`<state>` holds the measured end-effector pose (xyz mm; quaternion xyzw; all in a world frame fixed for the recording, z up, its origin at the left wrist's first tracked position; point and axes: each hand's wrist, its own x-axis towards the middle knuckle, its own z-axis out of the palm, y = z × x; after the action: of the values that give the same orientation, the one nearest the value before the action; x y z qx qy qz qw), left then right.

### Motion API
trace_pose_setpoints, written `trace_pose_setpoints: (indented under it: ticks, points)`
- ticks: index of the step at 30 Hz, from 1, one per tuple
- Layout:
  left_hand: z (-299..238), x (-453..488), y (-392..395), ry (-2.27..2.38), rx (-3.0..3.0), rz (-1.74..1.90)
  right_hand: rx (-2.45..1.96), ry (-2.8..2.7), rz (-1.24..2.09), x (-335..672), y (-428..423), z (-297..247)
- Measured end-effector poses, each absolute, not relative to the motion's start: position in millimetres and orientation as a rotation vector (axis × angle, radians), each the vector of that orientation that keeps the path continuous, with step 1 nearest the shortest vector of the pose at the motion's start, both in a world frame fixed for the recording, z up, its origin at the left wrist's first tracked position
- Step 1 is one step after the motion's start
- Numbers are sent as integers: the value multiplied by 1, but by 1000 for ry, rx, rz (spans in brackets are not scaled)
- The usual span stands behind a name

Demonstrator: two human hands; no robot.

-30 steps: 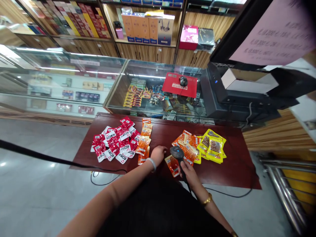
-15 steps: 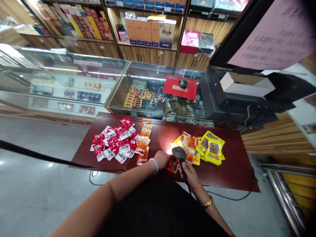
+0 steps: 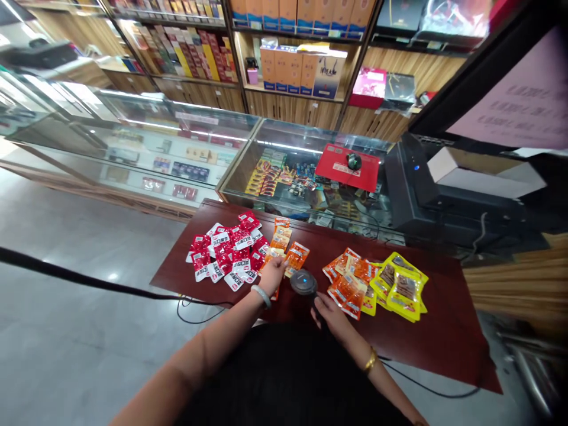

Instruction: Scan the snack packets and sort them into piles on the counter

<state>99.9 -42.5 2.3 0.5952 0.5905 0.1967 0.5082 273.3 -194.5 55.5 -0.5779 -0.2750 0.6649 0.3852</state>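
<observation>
My right hand [image 3: 331,316] is wrapped round the handle of a black barcode scanner [image 3: 304,283], its head pointing away from me over the table. With closed fingers, my left hand [image 3: 273,277] pinches the edge of an orange snack packet [image 3: 298,255], beside a column of similar orange packets [image 3: 280,238] that it partly covers. A heap of red-and-white snack packets [image 3: 231,245] lies left of that hand. Right of the scanner, more orange packets [image 3: 348,289] overlap yellow packets [image 3: 406,290] with brown sticks showing through their windows.
The packets lie on a dark red table [image 3: 426,349]. Behind it stands a glass display counter [image 3: 239,160] with a red mat [image 3: 328,160] and a computer mouse [image 3: 354,161] on top. A black machine [image 3: 412,195] is at the right; a cable [image 3: 426,384] hangs by the table's front edge.
My left hand has moved left, from beside the scanner to the orange column. The scanner's bright light on the packets is gone. Orange packets at the right lie rearranged. The view has shifted.
</observation>
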Motion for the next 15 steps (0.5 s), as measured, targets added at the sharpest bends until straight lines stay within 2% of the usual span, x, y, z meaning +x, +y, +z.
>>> trace_pose_setpoints:
  ticks: [9,15]
  points:
    - [-6,73,-21,1469,1333,566,-1470,-729,1691,261,-180,52]
    - [2,63,15,1729,1521,303,-1521,-667,1647,263,-185,55]
